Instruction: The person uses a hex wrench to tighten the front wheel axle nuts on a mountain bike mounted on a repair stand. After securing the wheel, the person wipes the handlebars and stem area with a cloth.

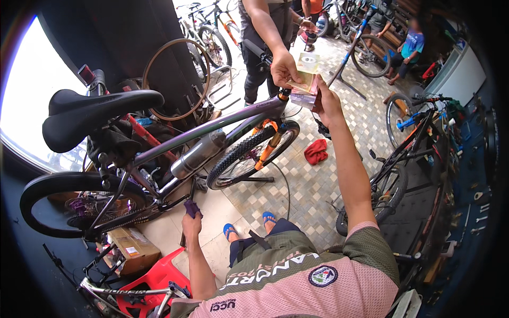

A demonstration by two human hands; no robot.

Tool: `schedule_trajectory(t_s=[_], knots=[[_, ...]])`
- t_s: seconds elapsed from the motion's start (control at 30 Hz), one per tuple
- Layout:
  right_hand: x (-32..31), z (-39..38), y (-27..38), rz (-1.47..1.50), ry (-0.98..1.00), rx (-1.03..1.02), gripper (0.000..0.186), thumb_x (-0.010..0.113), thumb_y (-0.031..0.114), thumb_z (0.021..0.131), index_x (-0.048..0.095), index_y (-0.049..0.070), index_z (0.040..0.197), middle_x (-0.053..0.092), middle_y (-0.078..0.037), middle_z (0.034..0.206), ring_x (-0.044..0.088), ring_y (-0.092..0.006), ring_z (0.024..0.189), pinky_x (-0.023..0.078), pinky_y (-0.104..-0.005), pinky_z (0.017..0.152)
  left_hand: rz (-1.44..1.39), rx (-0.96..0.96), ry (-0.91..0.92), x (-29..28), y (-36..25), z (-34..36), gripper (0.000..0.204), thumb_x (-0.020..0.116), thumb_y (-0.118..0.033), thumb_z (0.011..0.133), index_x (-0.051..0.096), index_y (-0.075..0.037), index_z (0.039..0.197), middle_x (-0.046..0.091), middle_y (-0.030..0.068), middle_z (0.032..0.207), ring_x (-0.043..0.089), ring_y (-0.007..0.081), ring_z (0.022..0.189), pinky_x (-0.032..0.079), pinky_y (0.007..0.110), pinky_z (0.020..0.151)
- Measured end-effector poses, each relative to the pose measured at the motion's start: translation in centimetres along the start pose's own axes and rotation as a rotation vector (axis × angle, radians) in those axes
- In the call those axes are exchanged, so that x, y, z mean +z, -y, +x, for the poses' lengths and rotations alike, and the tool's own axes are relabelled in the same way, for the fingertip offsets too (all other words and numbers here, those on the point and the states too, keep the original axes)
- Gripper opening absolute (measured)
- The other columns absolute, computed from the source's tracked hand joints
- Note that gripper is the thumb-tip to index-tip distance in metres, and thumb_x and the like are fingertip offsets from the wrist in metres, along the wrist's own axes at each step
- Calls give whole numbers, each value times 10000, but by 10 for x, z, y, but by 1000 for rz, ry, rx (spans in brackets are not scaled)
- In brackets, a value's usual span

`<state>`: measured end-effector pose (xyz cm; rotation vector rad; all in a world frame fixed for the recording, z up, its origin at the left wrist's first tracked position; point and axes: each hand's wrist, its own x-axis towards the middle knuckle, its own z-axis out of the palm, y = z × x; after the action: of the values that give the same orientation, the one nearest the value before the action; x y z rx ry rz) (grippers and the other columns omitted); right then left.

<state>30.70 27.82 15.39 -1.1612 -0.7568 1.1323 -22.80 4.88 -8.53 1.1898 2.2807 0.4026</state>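
My right hand (327, 105) is stretched far forward, fingers closed on several banknotes (304, 99). Another person's hand (285, 69) reaches in from the top and pinches yellowish notes (301, 82) that overlap mine. Low on the left, my left hand (191, 224) is closed around a crumpled dark purple cloth (192, 209); a dark end of something sticks out below the fist. Between the left hand and the money stands a grey-purple mountain bike (204, 127) with a black saddle (95, 114), a metal bottle (198, 155) and an orange fork (268, 149).
A red cloth (316, 152) lies on the tiled floor. At lower left are a cardboard box (132, 249), a red plastic chair (159, 281) and a silver bike frame (130, 292). A black bike (405, 143) and wall tools (480, 217) line the right. People and bikes fill the back.
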Motion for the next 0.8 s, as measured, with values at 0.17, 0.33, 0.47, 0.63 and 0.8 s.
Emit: schedule_trajectory(t_s=[0.17, 0.33, 0.47, 0.63, 0.8], knots=[[-1, 13, -5, 142, 28, -100, 418, 781, 364, 990, 688, 21, 1210, 740, -68, 1051, 736, -152, 836, 612, -303, 748, 79, -18, -46, 64, 15, 23, 439, 735, -370, 902, 761, 4, 1131, 768, 280, 1043, 738, 451, 1045, 564, 522, 930], [-9, 18, -17, -29, -35, -163, 251, 753, 182, 991, 754, -46, 1093, 750, -68, 962, 675, -101, 819, 553, -265, 763, 94, -25, 1, 69, 37, 30, 452, 746, -372, 888, 758, -7, 1155, 769, 268, 1096, 734, 443, 1074, 565, 501, 949], [-24, -2, -23, -133, -95, -184, 264, 714, 158, 1027, 718, -51, 1188, 760, -103, 1058, 738, -149, 889, 596, -286, 793, 75, -9, 90, 56, 27, 13, 577, 771, -406, 872, 712, 4, 1273, 734, 290, 1210, 701, 437, 1164, 542, 491, 1010], [-18, -65, -43, -24, -104, -259, 252, 706, 149, 1032, 732, -53, 1181, 769, -86, 1043, 717, -128, 887, 571, -286, 810, 10, -16, 34, 38, 35, -29, 711, 790, -438, 880, 635, 2, 1416, 715, 275, 1286, 686, 404, 1220, 529, 478, 1048], [-15, -185, -99, -19, -25, -205, 193, 694, 141, 1036, 747, 10, 1166, 762, -33, 1002, 707, -104, 871, 585, -281, 767, -486, 271, 477, 15, 1, -84, 532, 691, -437, 1025, 718, -1, 1328, 773, 156, 1208, 717, 283, 1175, 536, 403, 1019]])
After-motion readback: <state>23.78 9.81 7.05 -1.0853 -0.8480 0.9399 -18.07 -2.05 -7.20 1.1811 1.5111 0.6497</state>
